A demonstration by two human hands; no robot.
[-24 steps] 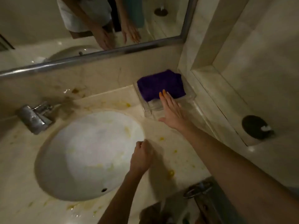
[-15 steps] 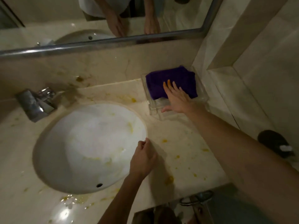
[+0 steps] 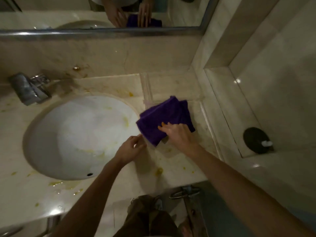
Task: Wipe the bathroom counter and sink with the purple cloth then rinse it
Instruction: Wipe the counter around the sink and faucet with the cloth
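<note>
Overhead, a person's right hand (image 3: 179, 136) grips the folded purple cloth (image 3: 165, 120) by its near edge, fingers curled over the fabric, holding it just to the right of the white oval sink (image 3: 77, 134) and low above the stained marble table (image 3: 172, 161); whether the cloth rests on the surface or hangs just clear of it cannot be told. The left hand (image 3: 130, 149) hovers beside the cloth's lower corner at the sink's right rim, fingers loosely bent and holding nothing. Yellow-orange spots (image 3: 159, 171) mark the table in front of the hands, behind the sink and along its near rim, and similar smears show inside the bowl. A chrome faucet (image 3: 28, 89) stands at the sink's far left, with a dark brownish stain (image 3: 68, 82) spreading on the wall and table beside it. Above, a mirror (image 3: 102, 12) reflects both hands and the cloth. To the right, a dark round object (image 3: 255, 140) with a small white piece on it sits on a lower ledge.
</note>
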